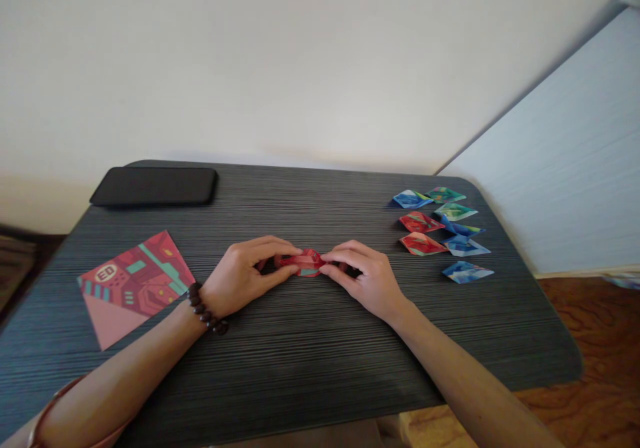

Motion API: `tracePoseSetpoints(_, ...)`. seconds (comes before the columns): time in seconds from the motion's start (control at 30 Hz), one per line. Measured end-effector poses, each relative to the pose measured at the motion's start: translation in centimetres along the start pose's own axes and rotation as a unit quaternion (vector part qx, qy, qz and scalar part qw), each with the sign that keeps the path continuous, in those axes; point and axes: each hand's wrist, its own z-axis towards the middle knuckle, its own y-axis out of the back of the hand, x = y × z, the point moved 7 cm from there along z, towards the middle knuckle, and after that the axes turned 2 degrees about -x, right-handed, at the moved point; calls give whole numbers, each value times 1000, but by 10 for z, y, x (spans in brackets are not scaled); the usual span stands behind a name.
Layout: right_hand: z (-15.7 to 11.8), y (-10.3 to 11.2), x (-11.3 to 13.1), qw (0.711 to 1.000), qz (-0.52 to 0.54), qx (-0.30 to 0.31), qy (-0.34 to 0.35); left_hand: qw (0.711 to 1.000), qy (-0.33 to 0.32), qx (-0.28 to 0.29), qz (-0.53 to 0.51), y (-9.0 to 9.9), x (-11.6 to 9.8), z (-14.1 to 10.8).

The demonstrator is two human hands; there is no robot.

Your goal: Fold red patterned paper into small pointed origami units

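Between my two hands, at the middle of the table, is a small red folded paper piece [307, 261] with pink and teal patches. My left hand [255, 265] pinches its left end between thumb and fingers. At the right end, the thumb and fingertips of my right hand [363, 271] are closed on it too. The fingertips hide both ends of the piece. A dark bead bracelet [204, 311] circles my left wrist. Left of that wrist lies a flat red printed paper sheet [137, 285], with a plain pink corner and the letters ED.
The dark grained table [310, 361] has rounded corners and meets a pale wall [300, 68] behind. A black phone-like slab [155, 187] lies at the back left. Several boat-shaped folded papers stand at the right: red [423, 243], blue [469, 272] and green [455, 211].
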Motion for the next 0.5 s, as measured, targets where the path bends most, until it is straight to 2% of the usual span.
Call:
tracePoseSetpoints(0.1,-1,-3,2,1000,-24,5,10,1000,-20,0,13,-2,-8,0)
tracePoseSetpoints(0.2,-2,-8,6,998,-63,12,22,1000,-14,-13,22,-3,-10,1)
tracePoseSetpoints(0.33,0,-11,9,992,-123,9,-1,999,-7,-39,24,-4,-11,0)
tracePoseSetpoints(0.5,2,-15,14,988,-154,25,7,998,3,-52,27,-7,-13,1)
